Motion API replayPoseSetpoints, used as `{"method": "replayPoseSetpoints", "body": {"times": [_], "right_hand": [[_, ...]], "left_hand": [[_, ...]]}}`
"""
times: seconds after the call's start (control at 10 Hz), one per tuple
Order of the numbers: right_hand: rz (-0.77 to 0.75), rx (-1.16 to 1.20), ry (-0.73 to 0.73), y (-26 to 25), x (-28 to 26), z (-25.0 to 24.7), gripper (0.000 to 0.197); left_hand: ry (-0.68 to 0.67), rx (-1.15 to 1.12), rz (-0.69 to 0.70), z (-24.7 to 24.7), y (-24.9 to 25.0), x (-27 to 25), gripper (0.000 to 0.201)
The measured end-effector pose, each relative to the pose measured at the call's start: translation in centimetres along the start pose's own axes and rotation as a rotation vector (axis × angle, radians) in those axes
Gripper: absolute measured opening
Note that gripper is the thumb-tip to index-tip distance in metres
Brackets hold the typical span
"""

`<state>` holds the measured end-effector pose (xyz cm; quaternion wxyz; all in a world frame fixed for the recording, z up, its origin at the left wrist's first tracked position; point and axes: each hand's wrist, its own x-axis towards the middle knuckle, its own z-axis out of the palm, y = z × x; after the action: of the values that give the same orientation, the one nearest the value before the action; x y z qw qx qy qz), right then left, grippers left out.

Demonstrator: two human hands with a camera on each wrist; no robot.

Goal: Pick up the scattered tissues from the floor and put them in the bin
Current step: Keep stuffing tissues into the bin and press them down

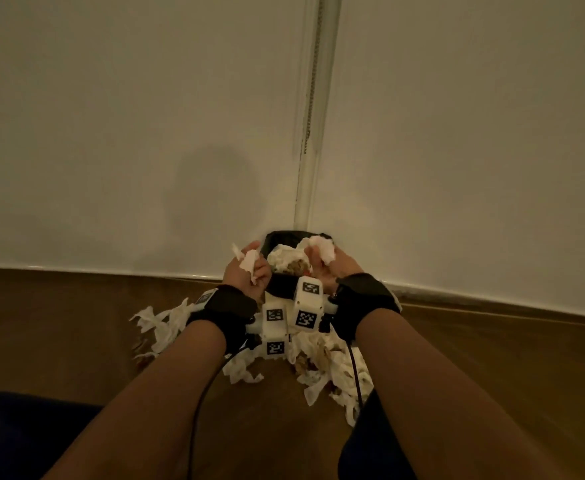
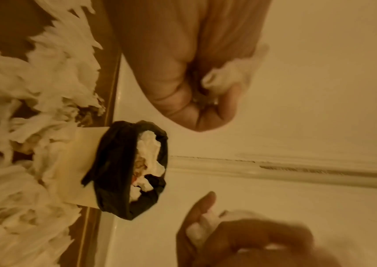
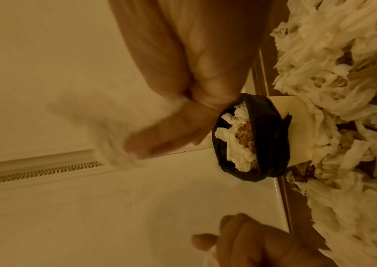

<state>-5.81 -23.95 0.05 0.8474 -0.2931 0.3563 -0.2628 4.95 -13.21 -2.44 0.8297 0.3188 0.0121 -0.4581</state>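
My left hand (image 1: 246,271) has its grip curled tight round a tissue (image 1: 248,263), and my right hand (image 1: 325,266) grips a second wad (image 1: 323,249). The bin (image 1: 280,287) sits between and just below both grips; loose tissues (image 1: 332,365) litter the floor (image 1: 59,323) behind my wrists.

Bin (image 1: 279,287): front wall mostly hidden behind the wrist cameras (image 1: 306,304) in the head view; depth of fill cannot be told.
Tissue in right hand (image 3: 160,130): smeared by motion blur in the right wrist view, outline lost.
Floor tissues (image 1: 332,368): partly covered by both forearms; brownish patches, perhaps stains.
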Motion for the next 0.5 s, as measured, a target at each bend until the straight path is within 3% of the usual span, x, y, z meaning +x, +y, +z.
{"method": "replayPoseSetpoints", "body": {"times": [0.1, 0.2, 0.3, 0.4, 0.5], "right_hand": [[0.028, 0.068, -0.027, -0.6, 0.1, -0.8, 0.03], [-0.13, -0.017, 0.017, -0.7, -0.8, -1.4, 0.027], [-0.132, 0.144, -0.087, -1.0, -1.0, -1.7, 0.03], [-0.101, 0.207, -0.197, -1.6, -2.3, -1.1, 0.022], [-0.131, 0.061, -0.197, -1.8, -2.5, -0.8, 0.018]], "left_hand": [[-0.029, 0.052, 0.033, 1.8, 0.2, -0.6, 0.028], [-0.024, 0.187, 0.082, 3.4, 0.2, -1.5, 0.014], [0.002, 0.29, 0.1, 4.3, -0.2, -1.7, 0.04], [-0.04, 0.305, 0.155, 4.7, -0.2, -2.1, 0.042], [-0.071, 0.328, 0.2, 4.9, -0.3, -1.9, 0.027]]}}
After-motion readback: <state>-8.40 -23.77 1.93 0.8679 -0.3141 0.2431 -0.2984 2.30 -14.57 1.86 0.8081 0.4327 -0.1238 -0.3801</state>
